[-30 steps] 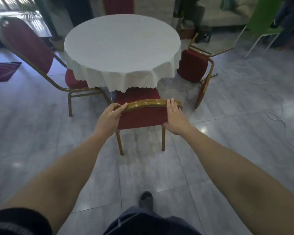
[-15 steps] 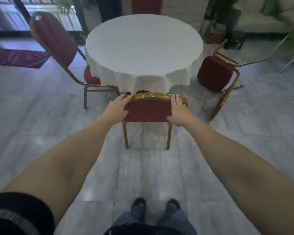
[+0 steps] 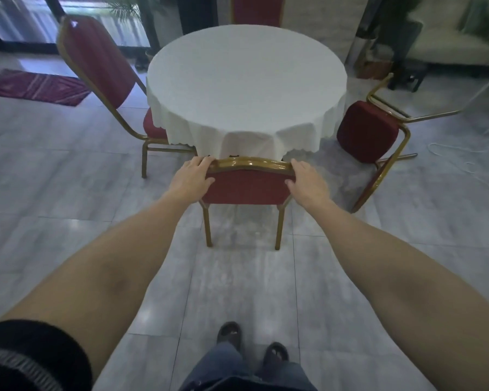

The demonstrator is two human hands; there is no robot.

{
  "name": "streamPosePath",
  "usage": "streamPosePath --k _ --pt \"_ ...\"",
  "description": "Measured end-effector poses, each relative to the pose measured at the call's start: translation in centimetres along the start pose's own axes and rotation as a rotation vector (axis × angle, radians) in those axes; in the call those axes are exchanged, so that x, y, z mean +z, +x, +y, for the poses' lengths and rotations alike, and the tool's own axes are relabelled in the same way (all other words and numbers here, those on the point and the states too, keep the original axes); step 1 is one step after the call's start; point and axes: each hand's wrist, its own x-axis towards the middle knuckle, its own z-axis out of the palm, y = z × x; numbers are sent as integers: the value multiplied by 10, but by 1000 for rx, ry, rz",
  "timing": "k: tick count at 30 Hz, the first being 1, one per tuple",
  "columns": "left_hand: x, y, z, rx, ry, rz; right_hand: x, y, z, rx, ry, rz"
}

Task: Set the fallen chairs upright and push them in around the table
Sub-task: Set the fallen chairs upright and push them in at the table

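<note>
A round table under a white cloth stands ahead. Right in front of me a red chair with a gold frame stands upright, its seat hidden under the cloth. My left hand grips the left top corner of its back and my right hand grips the right corner. To the right of the table a second red chair lies fallen on its side, legs pointing away. At the left a third red chair stands upright, seat partly under the cloth. A fourth chair's back shows behind the table.
The floor is grey glossy tile. A purple mat lies far left. A pale sofa and dark plant stands are at the back right. A white cord trails on the floor at the right. My feet are at the bottom.
The near chair has slid forward until its seat went under the tablecloth. I stepped closer, and both hands stayed on the chair's back.
</note>
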Motion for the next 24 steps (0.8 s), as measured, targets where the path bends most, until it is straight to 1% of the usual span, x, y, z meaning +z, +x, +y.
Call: streamPosePath --k 2,5,7,15,21,24 --pt "0 11 -4 16 63 1 4 4 5 45 -42 -25" --pt "0 23 -10 72 172 -20 8 15 2 47 -105 24" --pt "-2 26 -17 103 212 -22 6 23 -5 45 -153 25" --pt "-22 33 -69 72 218 -62 15 34 -44 -86 -197 -26" --pt "-22 39 -59 62 241 -41 10 40 -37 -103 -247 -37" --pt "-18 43 -46 79 207 -31 3 42 -27 -53 -234 -46"
